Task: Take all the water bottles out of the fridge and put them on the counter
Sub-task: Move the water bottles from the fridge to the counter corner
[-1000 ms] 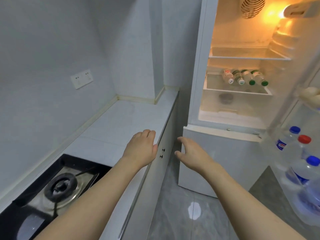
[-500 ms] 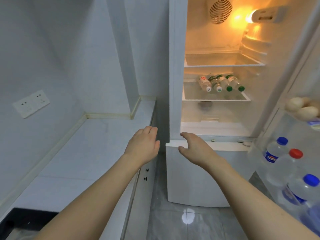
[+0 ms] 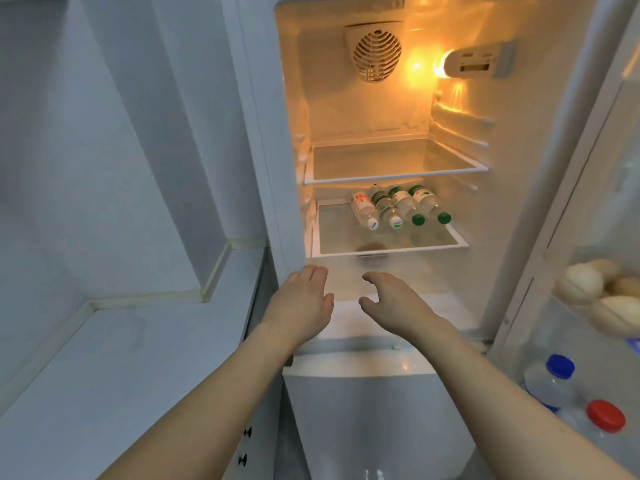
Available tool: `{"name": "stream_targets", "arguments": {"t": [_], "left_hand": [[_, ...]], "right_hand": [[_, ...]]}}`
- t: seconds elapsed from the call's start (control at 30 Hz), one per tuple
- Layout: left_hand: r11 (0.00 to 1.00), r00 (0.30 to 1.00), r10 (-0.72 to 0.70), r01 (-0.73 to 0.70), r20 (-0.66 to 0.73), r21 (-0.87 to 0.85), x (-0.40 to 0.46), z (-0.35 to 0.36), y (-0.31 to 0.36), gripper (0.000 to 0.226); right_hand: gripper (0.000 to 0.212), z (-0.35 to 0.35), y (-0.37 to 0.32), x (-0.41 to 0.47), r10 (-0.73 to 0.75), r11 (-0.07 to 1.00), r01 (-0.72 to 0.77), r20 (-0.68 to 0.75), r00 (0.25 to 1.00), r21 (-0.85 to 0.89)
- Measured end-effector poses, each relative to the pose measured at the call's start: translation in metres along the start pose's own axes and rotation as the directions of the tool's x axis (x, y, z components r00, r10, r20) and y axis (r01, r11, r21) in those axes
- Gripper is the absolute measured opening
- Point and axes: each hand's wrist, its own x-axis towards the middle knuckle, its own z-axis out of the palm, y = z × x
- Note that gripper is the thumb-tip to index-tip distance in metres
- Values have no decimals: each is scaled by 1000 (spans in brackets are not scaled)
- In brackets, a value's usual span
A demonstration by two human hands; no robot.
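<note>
Both hands, left [image 3: 301,303] and right [image 3: 398,303], are reaching empty and relaxed toward four water bottles [image 3: 398,207] lying on the fridge shelf [image 3: 391,251] just above them, while the tabletop [image 3: 121,358] to their left is holding none.

Both bare forearms stretch forward and up, side by side, the wrists nearly straight. The left hand [image 3: 300,299] is held palm inward with fingers together and relaxed, gripping nothing. The right hand [image 3: 394,304] faces it a short gap away, fingers loosely extended, thumb spread, likewise empty.
</note>
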Motion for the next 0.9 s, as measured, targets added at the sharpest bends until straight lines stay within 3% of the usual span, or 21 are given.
{"name": "stream_targets", "arguments": {"t": [0.3, 0.47, 0.63, 0.9], "left_hand": [[993, 999, -35, 39, 38, -110, 130, 38, 19, 42], [964, 980, -147, 172, 134, -202, 176, 61, 21, 43], [916, 955, -223, 273, 194, -292, 225, 79, 18, 41], [816, 943, -271, 331, 192, -474, 273, 115, 19, 21]], "right_hand": [[42, -32, 59, 95, 114, 991, -103, -131, 985, 89], [34, -28, 78, 138, 241, 960, -205, -186, 953, 193], [42, -16, 98, 188, 351, 928, -306, -223, 909, 212], [33, -4, 124, 249, 387, 920, -387, -270, 882, 53]]}}
